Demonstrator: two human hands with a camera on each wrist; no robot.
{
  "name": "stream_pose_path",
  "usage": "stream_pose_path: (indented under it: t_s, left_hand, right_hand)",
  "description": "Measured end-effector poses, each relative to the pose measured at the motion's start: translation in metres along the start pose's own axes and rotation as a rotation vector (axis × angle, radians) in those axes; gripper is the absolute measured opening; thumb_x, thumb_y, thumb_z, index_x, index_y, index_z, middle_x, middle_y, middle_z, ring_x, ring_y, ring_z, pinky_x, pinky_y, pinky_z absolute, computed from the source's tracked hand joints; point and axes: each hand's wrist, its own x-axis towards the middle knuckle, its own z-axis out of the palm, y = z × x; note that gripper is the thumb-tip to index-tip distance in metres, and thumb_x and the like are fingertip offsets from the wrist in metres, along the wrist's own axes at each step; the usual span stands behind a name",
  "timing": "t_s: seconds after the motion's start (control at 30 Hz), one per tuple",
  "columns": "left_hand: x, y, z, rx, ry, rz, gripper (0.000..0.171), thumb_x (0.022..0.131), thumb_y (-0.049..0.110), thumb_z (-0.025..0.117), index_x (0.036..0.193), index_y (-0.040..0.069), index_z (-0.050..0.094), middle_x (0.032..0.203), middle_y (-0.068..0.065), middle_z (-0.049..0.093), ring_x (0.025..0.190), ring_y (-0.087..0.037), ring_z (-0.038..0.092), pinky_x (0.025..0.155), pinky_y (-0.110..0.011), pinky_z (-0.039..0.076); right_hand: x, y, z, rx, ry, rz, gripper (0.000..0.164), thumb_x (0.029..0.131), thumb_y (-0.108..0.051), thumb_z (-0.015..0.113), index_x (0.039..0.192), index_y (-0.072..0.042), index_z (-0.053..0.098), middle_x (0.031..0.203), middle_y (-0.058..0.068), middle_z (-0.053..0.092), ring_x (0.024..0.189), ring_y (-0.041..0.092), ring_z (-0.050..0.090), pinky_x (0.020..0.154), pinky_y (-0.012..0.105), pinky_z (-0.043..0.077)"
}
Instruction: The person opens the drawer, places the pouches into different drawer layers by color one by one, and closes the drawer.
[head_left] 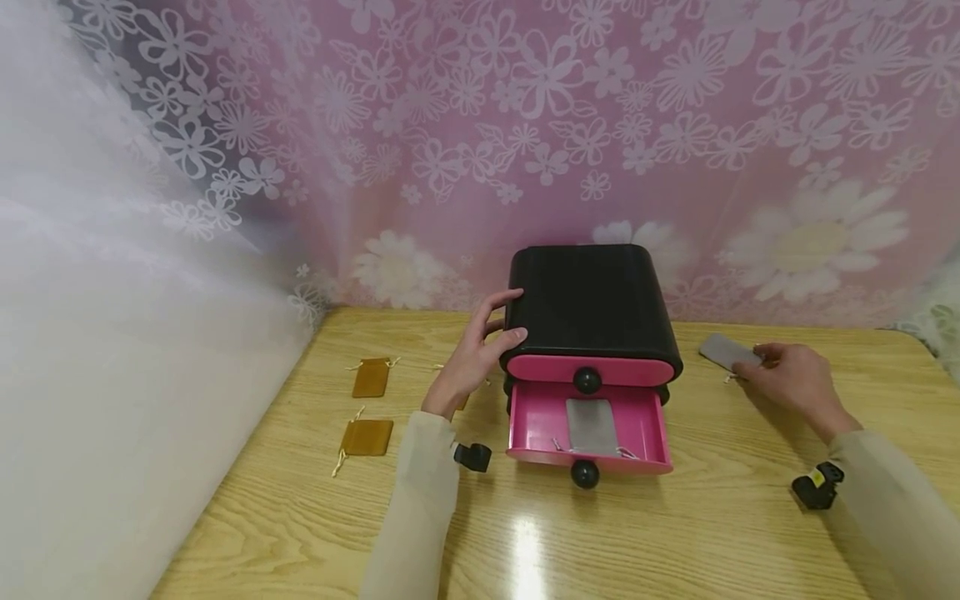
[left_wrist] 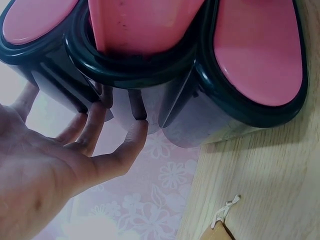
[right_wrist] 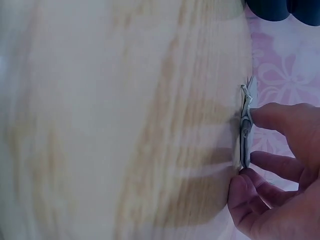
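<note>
Pouch cords (head_left: 730,378) should be left free while the gray pouch (head_left: 723,351) is pinched by the right hand (head_left: 798,381); the drawer box (head_left: 585,296) should be steadied by the spread left hand (head_left: 471,354)

Head view, right of centre: bare tabletop (head_left: 720,467) leaves a passage between drawer unit (head_left: 592,300) and right hand (head_left: 795,379). Lower centre: lower drawer (head_left: 531,425) juts out, knob (head_left: 585,474) foremost, obstructing a low sideways sweep. Drawer interior reachable from above; unit overhangs its rear. Left of centre: left hand (head_left: 476,346) and sleeve (head_left: 426,483) block low crossing toward brown pouches (head_left: 371,378).
</note>
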Motion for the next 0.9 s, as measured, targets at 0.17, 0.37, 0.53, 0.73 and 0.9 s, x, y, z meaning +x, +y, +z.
stream_pose_path:
  t_s: [0.17,0.37,0.53,0.73,0.9]
  left_hand:
    - [0.001,0.001,0.000,0.000,0.000,0.005,0.052,0.101,0.032,0.059,0.150,0.042,0.042,0.160,0.008,0.032,0.144,-0.031,0.042,0.106,-0.058,0.048]
    - [0.001,0.001,0.000,0.004,0.001,0.012,0.053,0.102,0.031,0.058,0.151,0.040,0.042,0.161,0.007,0.031,0.144,-0.033,0.042,0.107,-0.059,0.048]
    - [0.001,0.001,0.000,0.001,-0.001,0.016,0.053,0.102,0.031,0.058,0.152,0.040,0.041,0.161,0.007,0.032,0.144,-0.033,0.042,0.107,-0.058,0.048]
    - [0.001,0.001,0.000,0.003,0.001,0.013,0.052,0.102,0.030,0.058,0.150,0.041,0.042,0.161,0.007,0.033,0.144,-0.032,0.042,0.108,-0.057,0.048]
    - [0.000,0.001,0.001,0.012,0.005,0.007,0.052,0.101,0.030,0.058,0.150,0.042,0.042,0.160,0.008,0.034,0.144,-0.031,0.042,0.109,-0.057,0.047]
  right_hand:
    - [0.001,0.002,-0.002,0.001,-0.009,0.031,0.064,0.097,-0.034,0.067,0.128,0.021,0.057,0.115,0.042,0.063,0.095,0.052,0.064,0.070,0.051,0.051]
    - [-0.004,0.002,-0.003,0.043,0.056,0.013,0.050,0.095,-0.026,0.069,0.121,0.016,0.063,0.104,0.037,0.068,0.080,0.040,0.066,0.062,0.037,0.049]
    - [-0.009,0.002,-0.003,0.063,0.116,0.002,0.038,0.093,-0.019,0.070,0.114,0.012,0.069,0.099,0.034,0.070,0.072,0.025,0.065,0.060,0.029,0.045]
    - [-0.015,0.002,-0.006,0.076,0.127,0.038,0.038,0.092,-0.018,0.069,0.116,0.011,0.068,0.103,0.033,0.069,0.072,0.016,0.063,0.057,0.025,0.044]
    - [-0.020,0.004,-0.007,0.066,0.132,0.049,0.036,0.094,-0.020,0.069,0.114,0.010,0.070,0.099,0.029,0.071,0.069,0.007,0.058,0.055,0.022,0.042]
